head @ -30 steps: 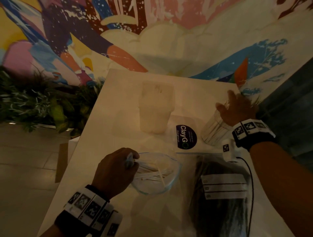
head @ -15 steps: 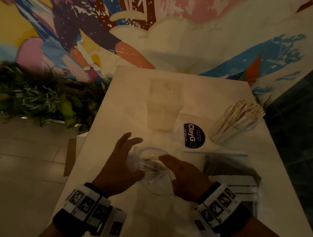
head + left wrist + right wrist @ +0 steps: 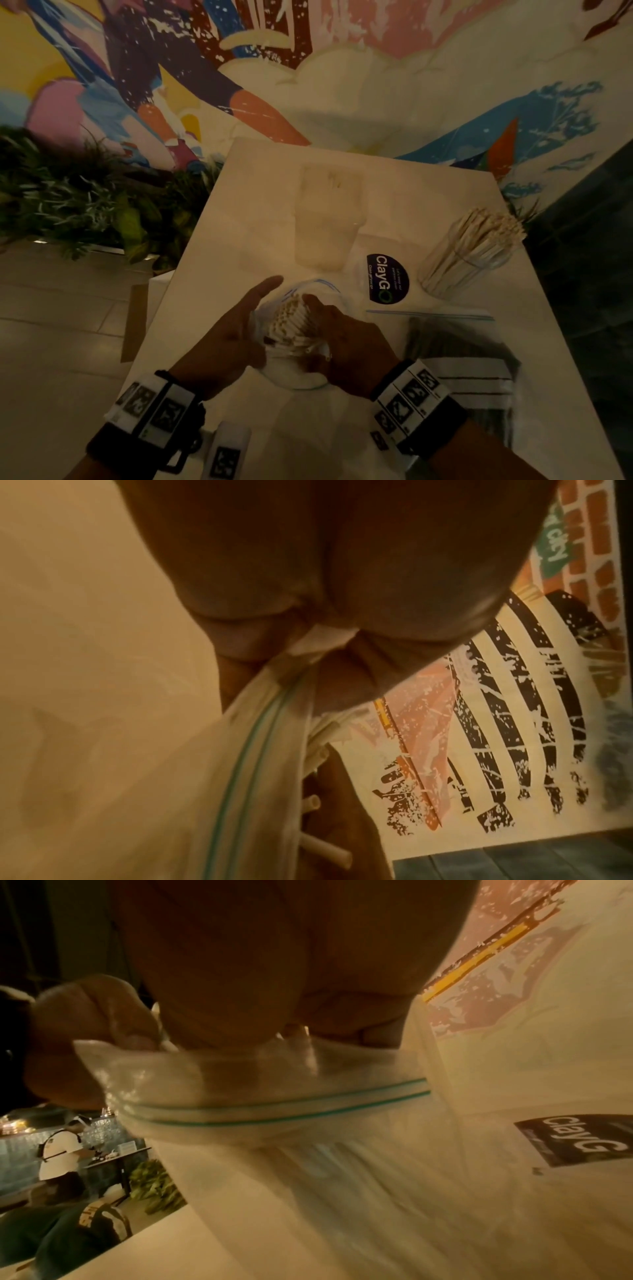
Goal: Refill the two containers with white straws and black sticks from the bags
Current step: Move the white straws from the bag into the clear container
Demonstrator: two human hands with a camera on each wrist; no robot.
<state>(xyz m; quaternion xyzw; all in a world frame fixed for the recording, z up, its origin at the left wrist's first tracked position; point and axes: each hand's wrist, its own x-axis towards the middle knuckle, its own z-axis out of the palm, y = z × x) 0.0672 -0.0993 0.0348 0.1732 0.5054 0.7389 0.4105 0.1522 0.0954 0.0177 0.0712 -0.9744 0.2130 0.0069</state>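
Note:
A clear zip bag lies on the white table in front of me, with a bundle of white straws rising from its mouth. My left hand pinches the bag's rim, index finger stretched forward. My right hand reaches into the bag and grips the straw bundle. At the right stands a clear round container packed with straws. A frosted square container stands further back. The bag of black sticks lies flat at the right.
A dark round ClayGo sticker is on the table between the containers. Green plants line the floor left of the table, below a painted wall. The right wrist view shows a person at a far counter.
My right hand left the round straw container, came to the zip bag and gripped a straw bundle, which now sticks out of the mouth. My left hand kept hold of the bag's rim.

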